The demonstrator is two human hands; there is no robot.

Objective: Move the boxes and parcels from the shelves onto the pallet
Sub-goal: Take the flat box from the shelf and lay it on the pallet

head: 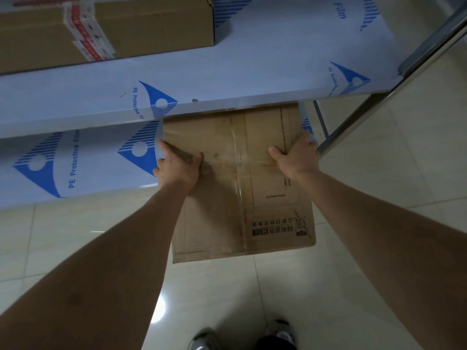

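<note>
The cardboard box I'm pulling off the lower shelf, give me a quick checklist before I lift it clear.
1. Left hand grips the cardboard box at its left edge: ok.
2. Right hand grips its right edge: ok.
3. Box free of the lower shelf: not ok, its far end is under the upper shelf.
4. Tape seam closed: ok on the top side.
5. Floor near the shoes free of obstacles: ok where visible.
6. Pallet ready: cannot tell, not in view.
</note>
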